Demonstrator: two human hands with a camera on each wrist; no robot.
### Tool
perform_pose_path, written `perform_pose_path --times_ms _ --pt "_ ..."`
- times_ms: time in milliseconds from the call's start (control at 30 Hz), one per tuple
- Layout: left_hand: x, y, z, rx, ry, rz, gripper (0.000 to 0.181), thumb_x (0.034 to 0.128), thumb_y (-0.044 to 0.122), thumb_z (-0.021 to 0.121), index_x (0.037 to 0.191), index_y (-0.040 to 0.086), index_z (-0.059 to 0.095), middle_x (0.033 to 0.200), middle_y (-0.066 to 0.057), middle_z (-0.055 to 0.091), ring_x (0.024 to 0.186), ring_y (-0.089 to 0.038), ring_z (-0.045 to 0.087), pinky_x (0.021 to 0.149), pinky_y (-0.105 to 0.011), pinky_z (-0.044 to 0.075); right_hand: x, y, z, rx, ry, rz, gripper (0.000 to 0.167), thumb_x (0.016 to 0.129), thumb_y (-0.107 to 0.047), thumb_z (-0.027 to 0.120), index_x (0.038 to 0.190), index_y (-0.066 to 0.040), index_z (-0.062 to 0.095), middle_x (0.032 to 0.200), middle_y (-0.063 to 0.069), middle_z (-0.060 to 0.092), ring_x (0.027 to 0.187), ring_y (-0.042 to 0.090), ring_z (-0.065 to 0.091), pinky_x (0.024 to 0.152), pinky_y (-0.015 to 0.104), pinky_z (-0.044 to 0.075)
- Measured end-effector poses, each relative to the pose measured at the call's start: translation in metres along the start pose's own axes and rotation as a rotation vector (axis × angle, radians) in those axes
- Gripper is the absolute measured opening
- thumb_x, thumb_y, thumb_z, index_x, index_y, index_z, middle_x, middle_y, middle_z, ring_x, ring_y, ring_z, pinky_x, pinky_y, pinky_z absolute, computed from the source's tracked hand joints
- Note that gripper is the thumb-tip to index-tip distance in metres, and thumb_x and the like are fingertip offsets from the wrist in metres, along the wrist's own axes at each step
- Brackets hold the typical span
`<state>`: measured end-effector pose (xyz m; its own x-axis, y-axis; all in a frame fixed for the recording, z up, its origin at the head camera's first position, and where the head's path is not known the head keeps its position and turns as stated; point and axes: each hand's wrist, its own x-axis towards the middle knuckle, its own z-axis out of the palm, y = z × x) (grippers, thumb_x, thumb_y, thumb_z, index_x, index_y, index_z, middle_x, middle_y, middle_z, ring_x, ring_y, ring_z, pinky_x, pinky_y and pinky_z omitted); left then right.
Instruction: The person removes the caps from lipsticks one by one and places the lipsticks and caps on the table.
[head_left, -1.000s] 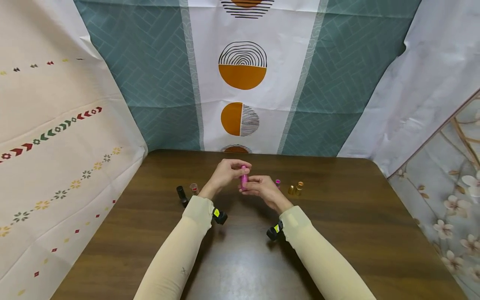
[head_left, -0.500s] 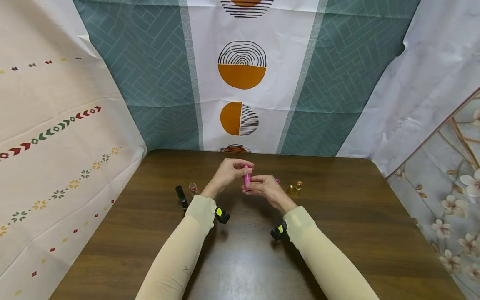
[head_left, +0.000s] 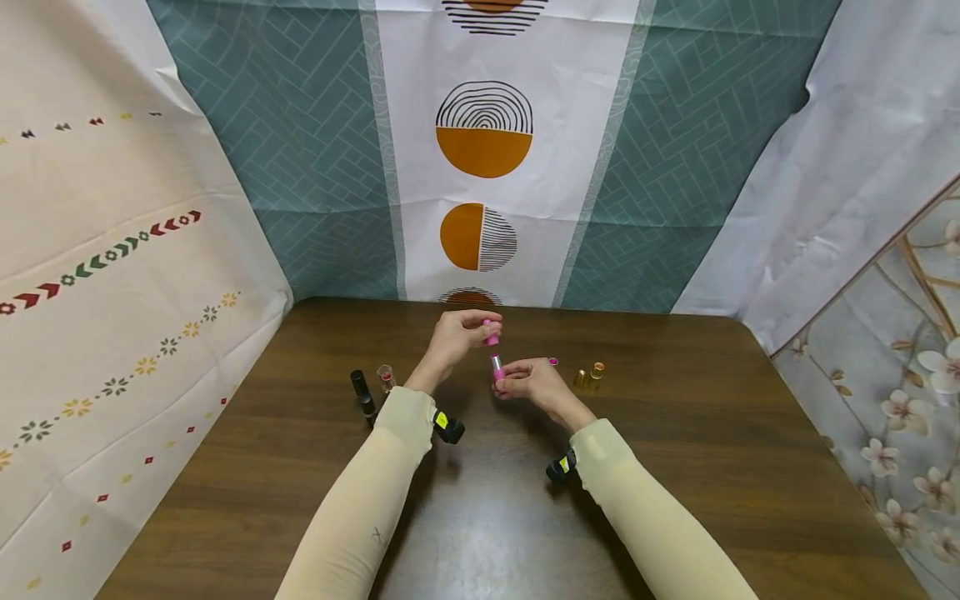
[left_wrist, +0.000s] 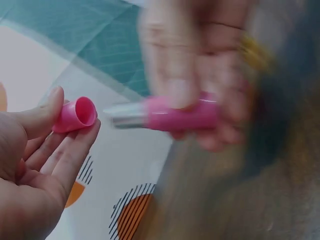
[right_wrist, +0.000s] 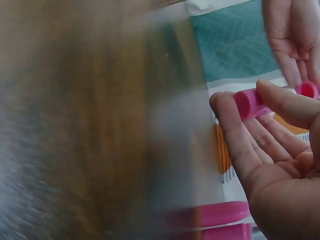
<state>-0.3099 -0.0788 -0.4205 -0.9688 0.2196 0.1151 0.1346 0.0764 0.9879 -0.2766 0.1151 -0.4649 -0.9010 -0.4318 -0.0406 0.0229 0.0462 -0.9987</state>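
My left hand (head_left: 450,343) pinches a pink lipstick cap (head_left: 491,332) between thumb and fingers; its round open end (left_wrist: 85,112) faces the lipstick in the left wrist view. Just below, my right hand (head_left: 536,385) grips the pink lipstick tube (head_left: 498,375) by its base, held off the table. A silver collar (left_wrist: 126,115) sticks out of the tube toward the cap, with a small gap between the two. The right wrist view shows the tube's flat pink bottom (right_wrist: 244,105) between thumb and index finger. Whether any lipstick colour shows above the collar is blurred.
A black tube (head_left: 360,383) and a second black piece (head_left: 367,407) are left of my left wrist, beside a clear-topped piece (head_left: 386,377). Right of my right hand are a pink piece (head_left: 552,362) and two gold pieces, one small (head_left: 581,378), one taller (head_left: 597,372). Brown wooden table (head_left: 675,467) underneath.
The cap has come off the lipstick tube. My left hand has risen a little with the cap, and my right hand has dropped slightly, baring the silver collar.
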Motion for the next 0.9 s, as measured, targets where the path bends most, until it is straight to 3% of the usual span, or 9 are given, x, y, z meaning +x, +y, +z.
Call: perform_pose_path --times_ms 100,633,900 --pt "0.003 0.003 -0.004 -0.058 0.015 -0.001 0.027 0.0995 0.008 0.07 0.123 -0.004 0.073 0.118 -0.02 0.074 0.097 -0.02 0.074 0.09 -0.034 0.059 -0.001 0.002 0.0 0.016 -0.004 0.009 0.032 0.101 0.005 0.063 0.124 0.026 0.057 0.103 0.028 0.074 0.087 0.023 0.076 0.088 0.041 0.061" --pt "0.003 0.0 0.004 0.007 0.017 0.004 0.028 0.1002 0.012 0.071 0.125 -0.001 0.073 0.118 -0.015 0.075 0.093 -0.017 0.073 0.094 -0.037 0.058 -0.01 -0.009 -0.015 0.07 0.025 -0.045 0.035 0.101 0.004 0.063 0.127 0.025 0.054 0.105 0.025 0.075 0.091 0.024 0.076 0.088 0.04 0.061" --pt "-0.001 0.0 0.013 -0.011 -0.009 0.011 0.028 0.0998 0.013 0.072 0.125 0.002 0.074 0.12 -0.014 0.075 0.101 -0.026 0.074 0.099 -0.038 0.056 -0.017 -0.018 -0.027 0.06 0.038 -0.048 0.039 0.101 0.001 0.063 0.131 0.023 0.053 0.112 0.026 0.074 0.101 0.031 0.075 0.101 0.055 0.051"
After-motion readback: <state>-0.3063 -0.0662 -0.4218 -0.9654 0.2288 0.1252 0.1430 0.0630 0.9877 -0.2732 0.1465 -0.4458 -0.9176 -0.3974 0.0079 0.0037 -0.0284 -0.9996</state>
